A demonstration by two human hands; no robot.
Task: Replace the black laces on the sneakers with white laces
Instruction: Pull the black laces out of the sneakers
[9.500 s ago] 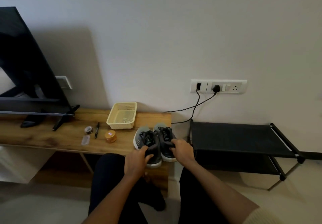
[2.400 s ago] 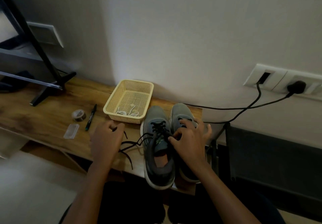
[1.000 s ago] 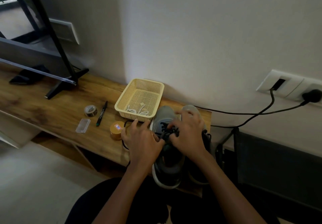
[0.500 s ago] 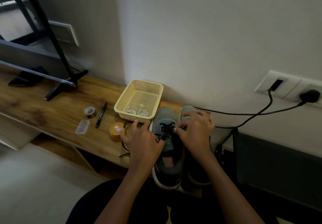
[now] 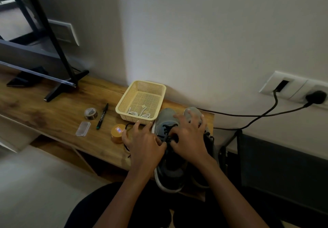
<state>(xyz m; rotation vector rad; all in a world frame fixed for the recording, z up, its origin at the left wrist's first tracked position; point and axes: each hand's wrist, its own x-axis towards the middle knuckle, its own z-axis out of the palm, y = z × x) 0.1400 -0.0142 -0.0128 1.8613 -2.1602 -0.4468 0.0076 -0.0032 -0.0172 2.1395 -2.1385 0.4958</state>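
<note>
My left hand (image 5: 145,144) and right hand (image 5: 190,137), lately apart, now meet, fingers splayed, on the grey mesh sneaker's (image 5: 166,120) black lace (image 5: 167,130). I cannot tell if either grip pinches it. Unlacing begins, while the thin white laces (image 5: 142,115) wait in the cream perforated plastic basket (image 5: 150,83).

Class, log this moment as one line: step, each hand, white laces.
step: unlacing left sneaker | left hand: at black lace | right hand: same, grip unclear | white laces: in basket

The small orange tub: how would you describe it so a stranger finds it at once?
On the wooden bench against the wall, find the yellow mesh basket. The orange tub stands off its near left corner, by the left hand; only it is orange with a sticker on top.
</note>
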